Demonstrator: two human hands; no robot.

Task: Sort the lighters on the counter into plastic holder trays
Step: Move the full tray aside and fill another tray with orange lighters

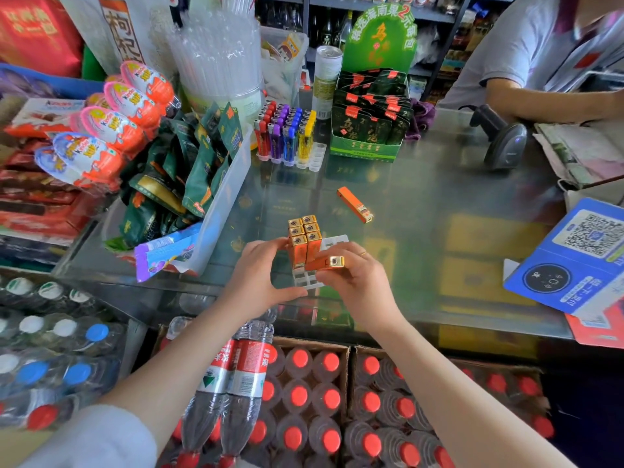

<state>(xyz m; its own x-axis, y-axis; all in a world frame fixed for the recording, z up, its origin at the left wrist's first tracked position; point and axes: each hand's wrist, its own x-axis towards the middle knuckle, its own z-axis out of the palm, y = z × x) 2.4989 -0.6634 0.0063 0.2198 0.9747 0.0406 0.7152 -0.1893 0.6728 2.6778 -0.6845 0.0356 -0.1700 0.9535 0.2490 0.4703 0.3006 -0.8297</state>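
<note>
Right hand (358, 282) has its fingers (332, 271) clamped on one orange lighter (324, 263), held sideways, gold cap pointing right, just over the clear holder tray (334, 241) on the glass desk (439, 197). Left hand (260, 275) pinches the tray's near-left edge, thumb and index closed on it, steadying. Six orange lighters (304, 238) stand upright in the slots; one more loose lighter (354, 204) lies flat on the desk beyond, well apart. Judgement: the lighter is light, rigid, with a smooth, likely slick body; best gripped across the flat sides mid-body, then tipped cap-up to seat. The tray looks thin, light and liable to slide, so it needs holding.
</note>
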